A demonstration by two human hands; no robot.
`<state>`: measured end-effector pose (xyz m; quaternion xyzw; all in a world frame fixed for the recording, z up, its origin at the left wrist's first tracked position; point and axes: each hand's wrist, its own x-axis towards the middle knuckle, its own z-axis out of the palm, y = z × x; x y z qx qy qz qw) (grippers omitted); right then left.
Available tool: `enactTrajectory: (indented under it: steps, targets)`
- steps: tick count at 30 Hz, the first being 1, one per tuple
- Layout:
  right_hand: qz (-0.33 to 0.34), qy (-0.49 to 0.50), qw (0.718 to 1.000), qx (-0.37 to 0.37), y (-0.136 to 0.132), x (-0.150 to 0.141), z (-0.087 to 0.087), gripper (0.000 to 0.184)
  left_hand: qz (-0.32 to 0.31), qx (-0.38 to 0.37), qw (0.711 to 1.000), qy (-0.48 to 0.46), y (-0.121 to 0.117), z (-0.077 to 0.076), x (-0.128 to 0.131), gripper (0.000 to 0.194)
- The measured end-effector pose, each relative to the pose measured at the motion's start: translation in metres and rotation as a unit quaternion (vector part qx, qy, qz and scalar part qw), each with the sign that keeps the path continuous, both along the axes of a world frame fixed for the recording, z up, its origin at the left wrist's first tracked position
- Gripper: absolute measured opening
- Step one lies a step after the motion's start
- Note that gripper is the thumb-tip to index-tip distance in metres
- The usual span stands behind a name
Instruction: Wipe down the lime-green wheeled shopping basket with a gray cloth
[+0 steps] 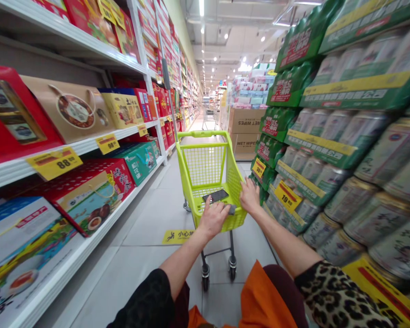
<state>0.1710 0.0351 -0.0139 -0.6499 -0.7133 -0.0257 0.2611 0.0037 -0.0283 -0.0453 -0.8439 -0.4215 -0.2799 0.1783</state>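
Note:
A lime-green shopping cart (206,181) with a plastic basket stands right in front of me on dark metal legs. My left hand (213,217) is closed over the handle at its near edge, where a grey piece of the handle (231,209) shows beside the fingers. My right hand (250,196) grips the right rim of the basket, with some fingers hidden against its side. A dark phone (216,196) lies flat in the basket, just beyond my left hand.
Shelves of boxed goods (136,157) line the left side. Stacked green-wrapped can packs (282,89) rise close on the right. Farther ahead stand wet-wipes cartons (244,136) and another cart (210,117). A yellow caution sticker (177,236) marks the tiled floor.

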Motion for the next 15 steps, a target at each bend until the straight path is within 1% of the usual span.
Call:
enactTrajectory:
  steps: [2, 3, 5, 6, 8, 10, 12, 13, 15]
  targets:
    - [0.113, 0.038, 0.992, 0.037, -0.007, -0.001, 0.004, 0.049, 0.007, -0.035, 0.997, -0.063, 0.001, 0.009, 0.000, 0.023]
    - [0.177, 0.073, 0.981, 0.041, -0.011, -0.003, 0.006, 0.049, 0.014, -0.048, 0.994, -0.101, 0.001, 0.016, -0.002, 0.023]
    - [0.275, 0.167, 0.947, 0.015, -0.018, -0.007, 0.010, 0.050, 0.025, -0.062, 0.983, -0.169, 0.004, 0.035, -0.008, 0.025]
    - [0.301, 0.219, 0.928, -0.006, -0.021, -0.010, 0.012, 0.049, 0.025, -0.065, 0.979, -0.191, 0.006, 0.045, -0.011, 0.025]
    - [0.310, 0.306, 0.899, -0.037, -0.026, -0.018, 0.015, 0.045, 0.029, -0.060, 0.973, -0.220, 0.011, 0.064, -0.016, 0.026]
    - [0.291, 0.363, 0.884, -0.049, -0.029, -0.029, 0.017, 0.035, 0.043, -0.062, 0.967, -0.244, 0.016, 0.075, -0.019, 0.028]
    - [0.258, 0.396, 0.879, -0.067, -0.031, -0.042, 0.015, 0.028, 0.040, -0.069, 0.962, -0.261, 0.016, 0.076, -0.016, 0.031]
    - [0.244, 0.407, 0.877, -0.081, -0.033, -0.049, 0.013, 0.028, 0.032, -0.069, 0.961, -0.265, 0.014, 0.072, -0.013, 0.034]
    - [0.221, 0.426, 0.871, -0.104, -0.036, -0.060, 0.008, 0.028, 0.011, -0.060, 0.965, -0.256, 0.006, 0.061, -0.007, 0.044]
